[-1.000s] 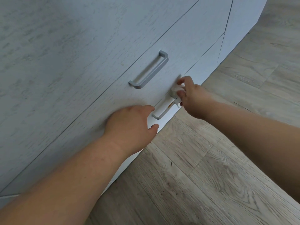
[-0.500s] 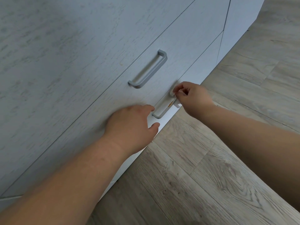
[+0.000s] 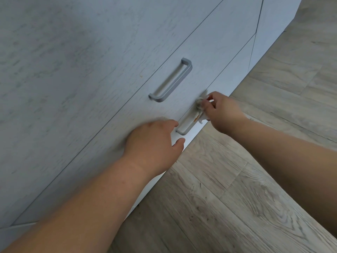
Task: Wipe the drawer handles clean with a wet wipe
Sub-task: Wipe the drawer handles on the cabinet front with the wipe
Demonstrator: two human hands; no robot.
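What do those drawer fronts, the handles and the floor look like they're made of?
Drawer fronts: probably laminated board, matt pale grey-white with a printed-looking wood grain. Upper handle and lower handle: matt grey, squared bars, likely painted or brushed metal, though plastic is possible. Floor: wood-look planks with visible seams and grain, laminate or vinyl perhaps.

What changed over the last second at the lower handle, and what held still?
The right hand, still pinching the wipe, slid it a little up along the lower handle toward its far end; the wipe now looks blurred from motion. The left hand stayed flat against the drawer front beside the handle. The upper handle is untouched throughout.
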